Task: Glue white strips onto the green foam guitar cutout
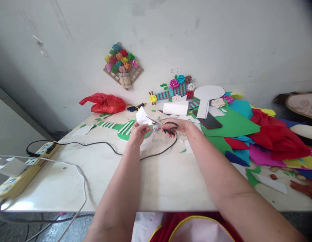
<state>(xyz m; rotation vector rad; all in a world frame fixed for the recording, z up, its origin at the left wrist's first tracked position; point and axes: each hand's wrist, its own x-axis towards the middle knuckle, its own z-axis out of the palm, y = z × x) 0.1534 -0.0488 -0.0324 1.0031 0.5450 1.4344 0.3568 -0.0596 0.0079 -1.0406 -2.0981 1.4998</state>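
One white paper piece, raised above the table, pinched between thumb and fingers of the left hand. One pair of scissors, dark-handled, gripped at the handles by the right hand; blades directed leftward at the paper, whether touching it cannot be told. One green cutout bearing white strips, flat on the table, partly hidden by the left hand. Behind, toward the wall: one red plastic bag; one dark-and-yellow hand tool; one white paper roll; one striped guitar-shaped piece with folded flowers. Right side: one white paddle-shaped cutout; one dark flat slab on a green sheet; crumpled red material among coloured sheets. Left edge: one yellowish power strip, black cable running from it across the tabletop. On the wall: one bouquet ornament of coloured flowers, mounted on lattice.
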